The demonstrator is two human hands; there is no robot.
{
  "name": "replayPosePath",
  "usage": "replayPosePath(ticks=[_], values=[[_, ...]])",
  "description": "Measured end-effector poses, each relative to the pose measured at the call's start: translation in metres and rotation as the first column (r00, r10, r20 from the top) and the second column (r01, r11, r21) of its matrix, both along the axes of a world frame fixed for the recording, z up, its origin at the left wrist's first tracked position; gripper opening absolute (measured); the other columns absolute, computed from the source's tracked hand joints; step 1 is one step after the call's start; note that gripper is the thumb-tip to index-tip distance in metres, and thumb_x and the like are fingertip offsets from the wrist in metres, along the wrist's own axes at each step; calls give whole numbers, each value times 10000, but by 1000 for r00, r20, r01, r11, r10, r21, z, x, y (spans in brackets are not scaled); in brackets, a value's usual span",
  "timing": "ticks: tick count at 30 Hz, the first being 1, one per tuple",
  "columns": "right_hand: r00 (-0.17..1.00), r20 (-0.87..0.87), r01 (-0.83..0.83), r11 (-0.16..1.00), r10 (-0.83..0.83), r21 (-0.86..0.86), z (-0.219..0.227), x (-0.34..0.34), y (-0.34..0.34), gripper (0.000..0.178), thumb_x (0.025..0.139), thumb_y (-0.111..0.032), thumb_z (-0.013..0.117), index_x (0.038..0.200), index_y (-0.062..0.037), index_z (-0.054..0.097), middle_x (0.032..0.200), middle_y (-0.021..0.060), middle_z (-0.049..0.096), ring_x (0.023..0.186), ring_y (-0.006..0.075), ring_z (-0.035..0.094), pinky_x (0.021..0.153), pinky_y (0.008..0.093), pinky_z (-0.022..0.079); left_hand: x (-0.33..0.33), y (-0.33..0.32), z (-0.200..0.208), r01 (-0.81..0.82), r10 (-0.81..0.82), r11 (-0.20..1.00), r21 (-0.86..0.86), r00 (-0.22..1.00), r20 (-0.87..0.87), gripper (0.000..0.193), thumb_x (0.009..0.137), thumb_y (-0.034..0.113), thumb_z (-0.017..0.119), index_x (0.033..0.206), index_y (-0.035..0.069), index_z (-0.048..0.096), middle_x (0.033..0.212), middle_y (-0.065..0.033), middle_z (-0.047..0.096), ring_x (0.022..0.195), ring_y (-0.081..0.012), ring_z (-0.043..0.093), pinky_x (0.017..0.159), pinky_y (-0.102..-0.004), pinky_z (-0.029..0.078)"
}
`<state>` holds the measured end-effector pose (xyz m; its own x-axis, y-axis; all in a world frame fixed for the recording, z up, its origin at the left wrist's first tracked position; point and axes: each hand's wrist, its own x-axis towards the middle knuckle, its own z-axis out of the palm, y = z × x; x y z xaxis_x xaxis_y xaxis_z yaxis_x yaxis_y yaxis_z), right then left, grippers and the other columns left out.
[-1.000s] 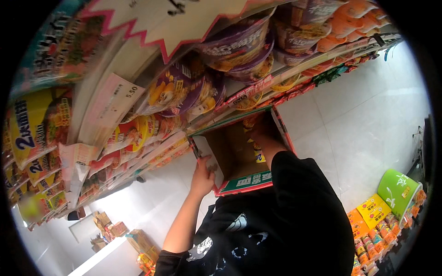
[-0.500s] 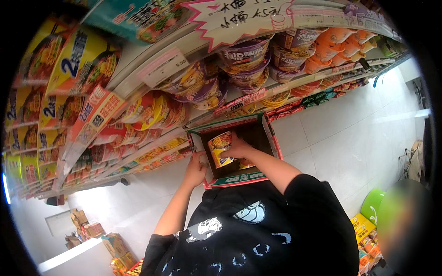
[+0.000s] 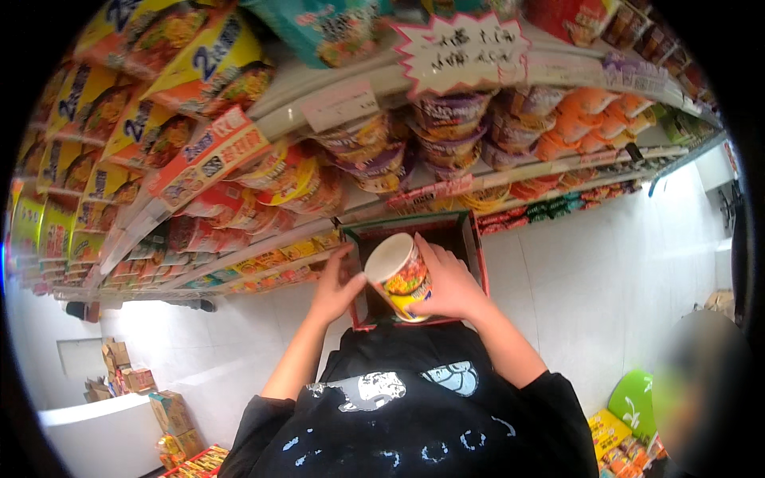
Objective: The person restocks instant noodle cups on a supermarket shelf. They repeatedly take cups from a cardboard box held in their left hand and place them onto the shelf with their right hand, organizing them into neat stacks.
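Observation:
My right hand point(image 3: 453, 280) is wrapped around an instant noodle cup point(image 3: 401, 275) with a white lid and a red and yellow printed side. The cup is tilted, lid toward the upper left, above an open cardboard box point(image 3: 476, 267) with red and green edges, close to my torso. At the box's left wall my left hand point(image 3: 335, 291) has its thumb and fingers apart. Its thumb tip is by the cup's lid; whether they touch, I cannot tell. The hand and cup hide much of the box's inside.
Shelves ahead carry stacked noodle bowls point(image 3: 450, 127), yellow noodle packs point(image 3: 203, 72) at the left, and a handwritten price sign point(image 3: 462, 56). Cardboard cartons point(image 3: 171, 414) stand at the lower left. At the right, a blurred person point(image 3: 701, 374) is near a green chair back point(image 3: 635, 402).
My right hand has lifted the noodle cup from inside the box and tilted its lid into view. My left thumb has spread away from the fingers. The view has shifted along the shelf.

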<state>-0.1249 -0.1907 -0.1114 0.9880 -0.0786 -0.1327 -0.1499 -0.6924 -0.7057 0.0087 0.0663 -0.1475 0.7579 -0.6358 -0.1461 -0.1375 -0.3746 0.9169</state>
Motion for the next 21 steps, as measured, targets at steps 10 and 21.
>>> replayPosePath(ticks=[10, 21], values=[[891, 182, -309, 849, 416, -429, 66, 10, 14, 1112, 571, -386, 882, 1559, -180, 416, 1448, 195, 517, 1276, 382, 517, 1045, 514, 381, -4, -15, 49, 351, -358, 933, 83, 930, 86, 1240, 726, 487, 889, 1596, -55, 193, 1629, -296, 266, 1527, -375, 277, 1241, -432, 239], [842, 523, 164, 986, -134, -11, 63, 17, 20, 1085, 740, -315, 897, 1558, 32, 274, 1591, 257, 303, 1387, 419, 442, 1171, 516, 352, -16, -3, 83, -423, 204, 699, -577, 891, -406, 1069, 745, 348, 887, 1533, 34, 236, 1474, -184, 433, 1366, -291, 477, 1155, -435, 390]])
